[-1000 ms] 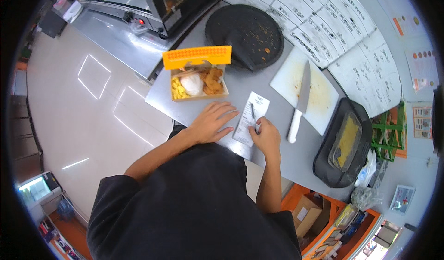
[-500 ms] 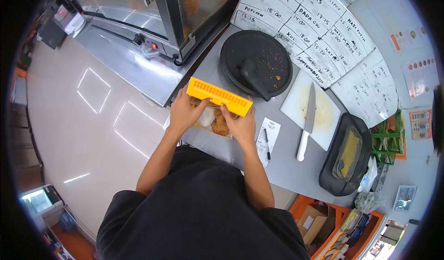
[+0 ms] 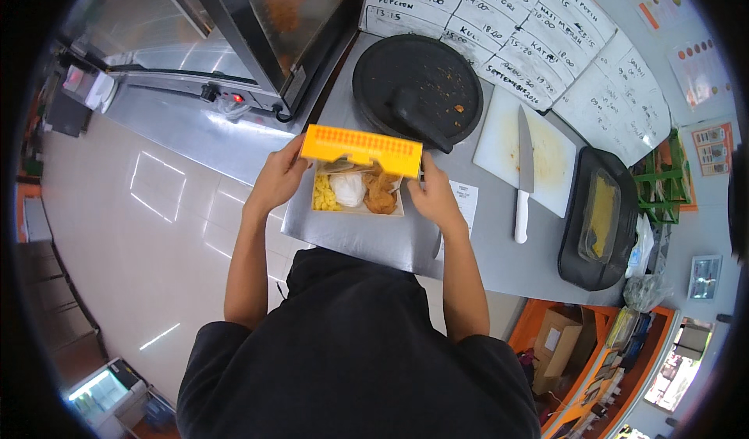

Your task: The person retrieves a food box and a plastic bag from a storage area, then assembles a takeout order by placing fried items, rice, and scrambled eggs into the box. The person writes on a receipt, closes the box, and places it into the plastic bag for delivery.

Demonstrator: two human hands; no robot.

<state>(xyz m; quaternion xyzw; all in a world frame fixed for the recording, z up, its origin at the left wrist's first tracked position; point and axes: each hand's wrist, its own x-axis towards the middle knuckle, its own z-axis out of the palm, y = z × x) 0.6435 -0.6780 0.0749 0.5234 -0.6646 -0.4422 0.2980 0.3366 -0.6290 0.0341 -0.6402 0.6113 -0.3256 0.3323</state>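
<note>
A yellow cardboard food box (image 3: 360,149) sits at the near edge of the steel counter, its lid partly raised. Inside are yellow scrambled egg (image 3: 324,195), a white rounded portion (image 3: 348,190), perhaps wrapped rice, and a browned piece of fried chicken (image 3: 381,195). My left hand (image 3: 277,180) is closed on the left end of the box, by the lid's corner. At the opposite end my right hand (image 3: 435,197) grips the box, fingers partly hidden behind the lid. A paper receipt (image 3: 466,202) lies beside the right hand, partly covered by it.
Beyond the box stands a black stone mortar (image 3: 374,88) with a pestle (image 3: 421,123). A knife (image 3: 524,166) rests on a white cutting board (image 3: 491,146). Farther right, a black tray (image 3: 573,259) holds a clear container (image 3: 595,216). A glass warming cabinet (image 3: 242,41) is at upper left.
My hands have moved apart, from thumbs on the lid's front edge to the box's two ends. More of the food shows under the lid. The pen on the receipt is no longer visible.
</note>
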